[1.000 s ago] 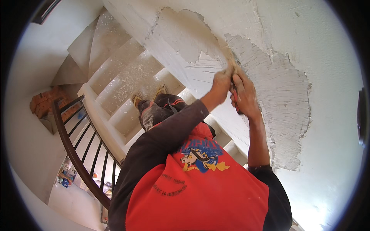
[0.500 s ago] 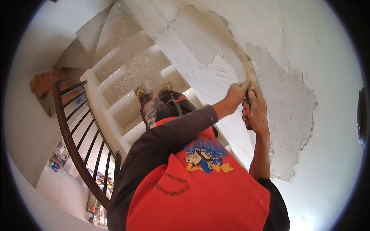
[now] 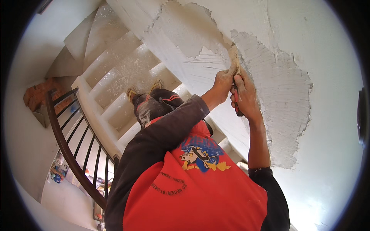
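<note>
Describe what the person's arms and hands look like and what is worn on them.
The left arm wears a long dark grey-brown sleeve to the wrist. The right arm is bare below a dark sleeve pushed up past the elbow. Both hands, left hand and right hand, are ungloved and dusted with pale plaster.

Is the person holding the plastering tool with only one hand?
No, both the left hand and the right hand are on the plastering tool, pressed against the wall.

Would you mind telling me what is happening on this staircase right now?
A person standing on the white plaster-spattered stairs presses a flat plaster-caked scraper with a red-and-black handle against the white wall. The right hand grips the handle; the left hand steadies the blade. A rough grey patch of plaster lies beside it.
</note>
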Action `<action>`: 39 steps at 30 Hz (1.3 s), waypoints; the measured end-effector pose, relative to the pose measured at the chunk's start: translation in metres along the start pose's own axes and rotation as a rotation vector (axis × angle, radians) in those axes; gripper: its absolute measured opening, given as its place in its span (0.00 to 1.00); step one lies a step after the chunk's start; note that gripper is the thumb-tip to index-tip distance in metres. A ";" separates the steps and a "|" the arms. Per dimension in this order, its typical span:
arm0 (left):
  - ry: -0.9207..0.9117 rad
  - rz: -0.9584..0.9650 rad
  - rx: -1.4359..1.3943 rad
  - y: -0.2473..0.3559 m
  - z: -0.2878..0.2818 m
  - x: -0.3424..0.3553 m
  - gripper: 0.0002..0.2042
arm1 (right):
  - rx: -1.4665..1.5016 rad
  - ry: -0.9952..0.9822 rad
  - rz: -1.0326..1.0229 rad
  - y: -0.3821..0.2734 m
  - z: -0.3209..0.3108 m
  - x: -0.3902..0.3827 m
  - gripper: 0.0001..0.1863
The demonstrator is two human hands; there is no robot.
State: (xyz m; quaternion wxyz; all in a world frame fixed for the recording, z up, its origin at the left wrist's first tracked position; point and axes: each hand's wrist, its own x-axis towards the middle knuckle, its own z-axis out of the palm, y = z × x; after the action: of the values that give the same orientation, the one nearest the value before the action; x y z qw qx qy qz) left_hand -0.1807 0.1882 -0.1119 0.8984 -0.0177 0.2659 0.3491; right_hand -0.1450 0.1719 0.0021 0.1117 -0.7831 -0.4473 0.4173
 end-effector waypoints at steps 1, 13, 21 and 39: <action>-0.054 0.054 0.000 0.000 0.000 -0.001 0.24 | -0.029 -0.025 0.059 0.000 0.000 0.000 0.15; 0.071 0.146 -0.020 0.004 -0.005 0.006 0.24 | 0.017 -0.036 -0.008 -0.001 0.008 0.011 0.19; -0.056 0.139 -0.044 0.037 -0.024 0.011 0.25 | -0.038 -0.074 -0.076 -0.030 0.023 0.037 0.16; -0.021 0.210 -0.055 0.013 0.000 0.002 0.25 | 0.007 -0.003 -0.071 -0.007 0.002 0.011 0.18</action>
State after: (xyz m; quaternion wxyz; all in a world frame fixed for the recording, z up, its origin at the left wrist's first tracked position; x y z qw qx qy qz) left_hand -0.1881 0.1995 -0.1105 0.8589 -0.0109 0.2472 0.4485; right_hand -0.1483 0.1841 -0.0012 0.1287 -0.7656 -0.4736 0.4159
